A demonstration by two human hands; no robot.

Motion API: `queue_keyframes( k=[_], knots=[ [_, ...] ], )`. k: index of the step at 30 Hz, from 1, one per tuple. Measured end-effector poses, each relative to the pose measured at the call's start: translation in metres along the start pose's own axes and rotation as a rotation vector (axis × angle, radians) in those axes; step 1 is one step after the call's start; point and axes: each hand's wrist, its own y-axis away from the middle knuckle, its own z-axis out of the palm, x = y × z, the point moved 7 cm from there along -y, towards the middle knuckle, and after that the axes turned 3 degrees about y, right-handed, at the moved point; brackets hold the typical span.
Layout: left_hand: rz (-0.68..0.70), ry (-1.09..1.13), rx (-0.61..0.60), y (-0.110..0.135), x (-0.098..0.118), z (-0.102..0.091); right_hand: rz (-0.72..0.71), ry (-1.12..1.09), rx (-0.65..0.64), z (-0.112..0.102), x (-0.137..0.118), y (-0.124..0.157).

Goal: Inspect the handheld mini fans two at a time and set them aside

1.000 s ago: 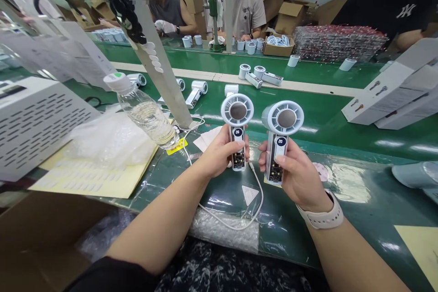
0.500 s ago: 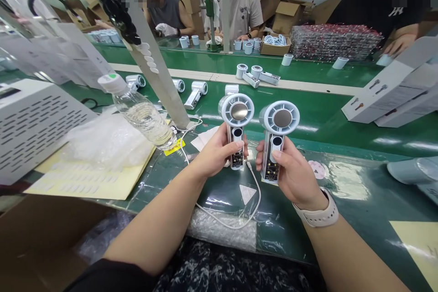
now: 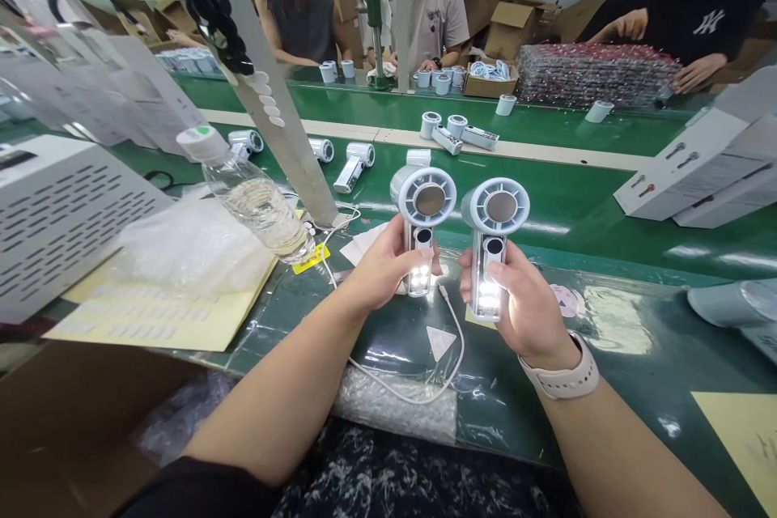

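Observation:
My left hand (image 3: 388, 263) is closed around the handle of a light-blue handheld fan (image 3: 426, 198), its thumb on the handle's front. A second handheld fan (image 3: 498, 206) of the same kind is in my right hand (image 3: 527, 299), thumb likewise on the front. Both fans stand upright side by side, round heads toward me, a little apart. Bright white lights glow on the lower part of each handle. Below them a white cable (image 3: 450, 303) loops over the table, its plug end lying free near the left fan.
A water bottle (image 3: 258, 206) stands tilted in view beside a slanted metal post (image 3: 285, 129). More fans (image 3: 355, 166) lie on the green conveyor (image 3: 546, 178) ahead. White boxes (image 3: 680, 166) stand at right, a vented metal case (image 3: 73, 218) at left. Co-workers sit across.
The lights on both fan handles have come on; their circuit boards looked dark before. My hands and the fans have barely moved. A co-worker at the right has raised a hand.

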Motion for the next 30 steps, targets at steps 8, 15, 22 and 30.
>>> queue_keyframes(
  k=[8, 15, 22, 30],
  knots=[
    [-0.060, -0.142, 0.160, 0.006, -0.007, -0.005, 0.097, -0.186, -0.031, 0.002, 0.003, -0.004],
    [-0.031, 0.116, -0.032, 0.007, -0.004, 0.011, 0.152, -0.258, 0.009, 0.007, 0.010, 0.001],
    [0.058, 0.194, -0.104, 0.013, 0.004, 0.017, 0.081, -0.247, 0.059, 0.008, -0.001, 0.007],
    [-0.063, 0.102, -0.147, 0.011, -0.001, 0.023, 0.121, -0.291, 0.043, 0.013, -0.009, 0.007]
  ],
)
